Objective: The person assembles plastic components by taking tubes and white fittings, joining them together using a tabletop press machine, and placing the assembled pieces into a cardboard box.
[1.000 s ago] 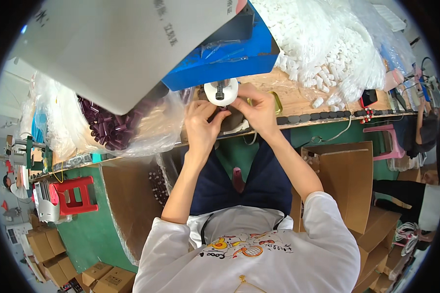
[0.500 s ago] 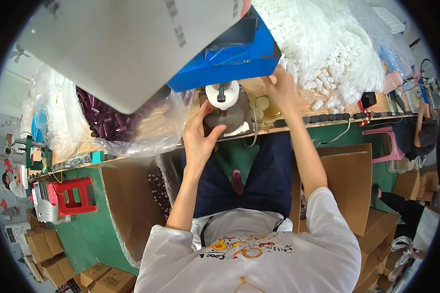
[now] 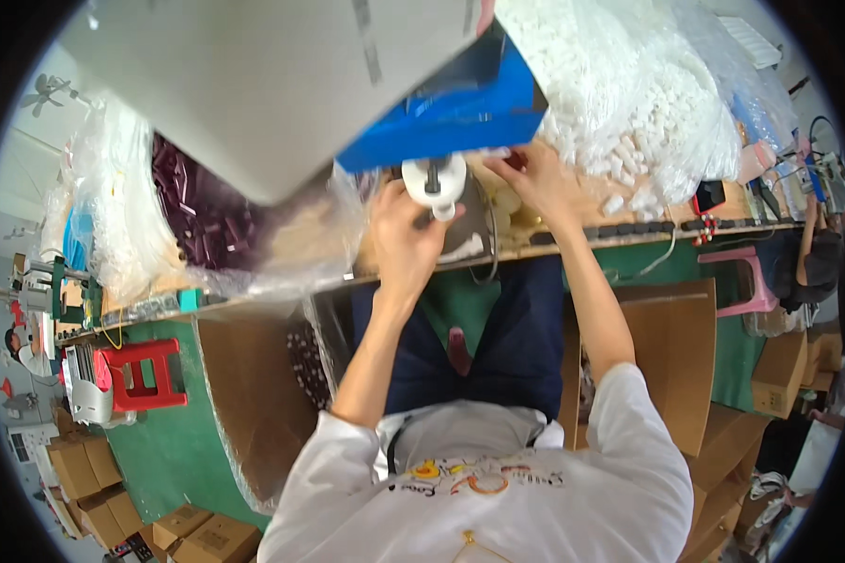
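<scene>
A machine with a blue housing (image 3: 451, 131) and a round white head with a black centre (image 3: 435, 180) stands in front of me on the bench. My left hand (image 3: 406, 235) is closed just below and left of that head. A small white cylindrical piece (image 3: 444, 212) shows at its thumb tip, under the head; part of the grip is hidden. My right hand (image 3: 537, 183) is at the housing's lower right corner, fingers bent together in a pinch. Whatever lies between them is too small and blurred to name. Pale round discs (image 3: 504, 202) sit between the hands.
Dark purple tubes (image 3: 207, 220) fill a clear plastic bag on the left. Many small white pieces (image 3: 620, 113) are heaped in plastic at the right. A large pale panel (image 3: 253, 94) covers the upper left. Open cardboard boxes (image 3: 662, 357) flank my legs; a red stool (image 3: 145, 375) stands left.
My left hand has moved right and closed beneath the white head, where a small white piece now shows instead of a purple one. My right hand has shifted slightly down and its fingers have bent inward.
</scene>
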